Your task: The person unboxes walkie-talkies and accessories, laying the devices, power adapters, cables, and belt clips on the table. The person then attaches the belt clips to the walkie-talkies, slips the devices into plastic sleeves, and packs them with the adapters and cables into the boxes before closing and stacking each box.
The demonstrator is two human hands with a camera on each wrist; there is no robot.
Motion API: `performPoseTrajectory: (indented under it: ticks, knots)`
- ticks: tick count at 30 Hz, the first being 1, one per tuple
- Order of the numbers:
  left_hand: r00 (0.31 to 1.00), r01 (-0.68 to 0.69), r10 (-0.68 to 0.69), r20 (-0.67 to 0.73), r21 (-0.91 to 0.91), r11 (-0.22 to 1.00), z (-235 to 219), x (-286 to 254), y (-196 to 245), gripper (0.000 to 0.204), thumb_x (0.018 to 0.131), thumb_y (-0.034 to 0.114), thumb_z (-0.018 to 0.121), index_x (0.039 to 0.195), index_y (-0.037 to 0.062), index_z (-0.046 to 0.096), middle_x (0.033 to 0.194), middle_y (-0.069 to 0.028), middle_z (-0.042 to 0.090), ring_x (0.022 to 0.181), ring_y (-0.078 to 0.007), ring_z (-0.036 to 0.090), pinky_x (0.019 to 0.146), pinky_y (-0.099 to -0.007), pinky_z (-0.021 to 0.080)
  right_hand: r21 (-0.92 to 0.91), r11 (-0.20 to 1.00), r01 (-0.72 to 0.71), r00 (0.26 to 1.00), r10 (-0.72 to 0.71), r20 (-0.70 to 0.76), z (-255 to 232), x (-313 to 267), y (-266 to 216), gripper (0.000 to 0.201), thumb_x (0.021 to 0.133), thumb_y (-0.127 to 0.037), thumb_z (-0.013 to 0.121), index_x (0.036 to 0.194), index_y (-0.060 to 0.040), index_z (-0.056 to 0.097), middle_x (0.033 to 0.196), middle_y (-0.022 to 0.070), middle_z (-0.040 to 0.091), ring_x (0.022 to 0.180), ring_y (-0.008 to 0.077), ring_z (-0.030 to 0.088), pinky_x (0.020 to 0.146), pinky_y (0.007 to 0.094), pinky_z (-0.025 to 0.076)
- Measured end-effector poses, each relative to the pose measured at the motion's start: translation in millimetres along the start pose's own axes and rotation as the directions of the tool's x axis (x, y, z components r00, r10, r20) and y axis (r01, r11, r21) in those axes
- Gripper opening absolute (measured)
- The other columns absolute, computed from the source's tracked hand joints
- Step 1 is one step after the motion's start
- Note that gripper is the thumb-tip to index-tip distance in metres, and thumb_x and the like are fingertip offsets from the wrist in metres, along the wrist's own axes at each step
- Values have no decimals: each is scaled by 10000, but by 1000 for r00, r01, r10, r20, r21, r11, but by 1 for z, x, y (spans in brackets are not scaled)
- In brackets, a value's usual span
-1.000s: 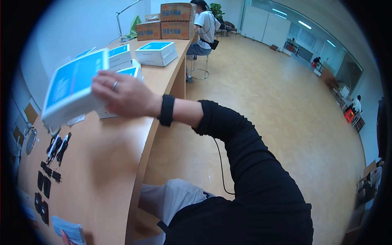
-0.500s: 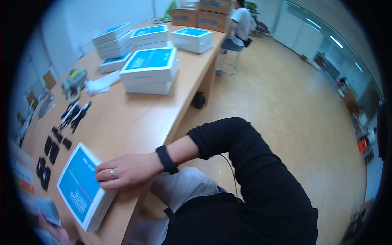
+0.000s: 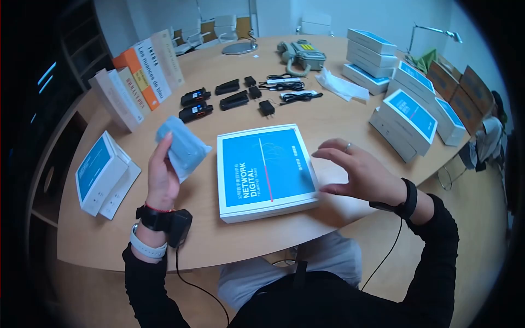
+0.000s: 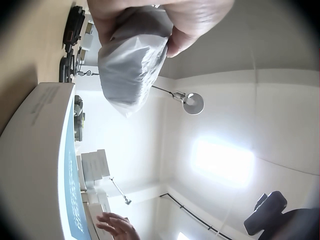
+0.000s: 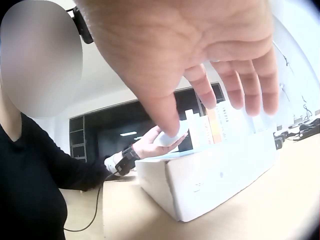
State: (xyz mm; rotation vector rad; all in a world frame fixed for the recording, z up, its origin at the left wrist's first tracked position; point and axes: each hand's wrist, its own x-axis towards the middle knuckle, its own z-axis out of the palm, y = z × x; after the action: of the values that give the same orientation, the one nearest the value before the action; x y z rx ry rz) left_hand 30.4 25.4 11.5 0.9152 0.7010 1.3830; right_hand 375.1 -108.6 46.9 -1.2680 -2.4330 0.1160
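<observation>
My left hand (image 3: 165, 177) grips a soft packet in a thin pale wrapper (image 3: 186, 150), held up left of the blue-and-white box. In the left wrist view the packet (image 4: 132, 70) sits between thumb and fingers, its loose wrapper end sticking out. The closed box (image 3: 268, 172), printed "NETWORK DIGITAL", lies flat on the table in front of me. At the box's right edge is my right hand (image 3: 363, 169), fingers spread and slightly bent, thumb apart, with nothing in it. The right wrist view shows its palm over the white side of the box (image 5: 215, 175).
Two-way radios (image 3: 195, 112), black battery-like pieces (image 3: 235, 100), adapters (image 3: 267, 108) and bundled cables (image 3: 284, 85) lie beyond the box. Similar boxes stand stacked at right (image 3: 407, 117) and left (image 3: 101, 172). Books (image 3: 145, 71), a telephone (image 3: 303, 53) and crumpled white plastic (image 3: 342, 86) are further back.
The right hand brought a box from the right-hand stacks, set it on the table and released it. The head view swung left. The left hand keeps holding the packet.
</observation>
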Motion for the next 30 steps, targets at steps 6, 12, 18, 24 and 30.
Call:
performPoseTrajectory:
  ticks: [6, 12, 18, 24, 30]
  knots:
    - [999, 43, -43, -3, 21, 999, -1, 0, 2, 418, 862, 275, 617, 1182, 26, 516, 1090, -68, 588, 1036, -175, 556, 935, -330, 430, 96, 990, -104, 988, 92, 122, 25, -24, -22, 769, 714, -354, 742, 1339, -120, 360, 1231, 241, 403, 1088, 400, 493, 913, 427, 442]
    - [997, 71, -70, -10, 39, 997, 0, -1, -4, 419, 853, 269, 629, 1163, 10, 521, 1085, -85, 589, 1009, -186, 573, 912, -339, 449, -292, 928, 230, 971, -200, 131, 42, 12, -21, 696, 736, -271, 693, 1327, -99, 367, 1259, 262, 385, 1206, 392, 392, 985, 448, 372]
    - [997, 69, -70, 34, 26, 997, -1, -3, -6, 405, 851, 268, 634, 1135, 0, 527, 1038, -91, 604, 958, -185, 598, 879, -331, 474, -554, 764, 329, 941, -217, 259, 41, 39, -25, 566, 830, -224, 557, 1345, -90, 364, 1226, 245, 452, 1177, 372, 438, 904, 419, 419]
    - [995, 97, -98, 33, 39, 995, 3, -4, -8, 359, 855, 258, 631, 1093, 6, 538, 1008, -88, 611, 929, -172, 607, 855, -323, 486, -503, 761, 410, 909, -384, 160, 57, 55, -40, 523, 865, -175, 498, 1367, -136, 355, 1200, 242, 490, 1067, 338, 506, 796, 423, 441]
    - [994, 103, -105, 43, 29, 994, 1, -3, -13, 364, 855, 260, 632, 1095, 5, 531, 982, -82, 621, 913, -169, 613, 847, -323, 491, -568, 722, 396, 918, -336, 213, 65, 56, -49, 556, 854, -135, 507, 1383, -150, 337, 1184, 239, 498, 1054, 358, 511, 816, 414, 431]
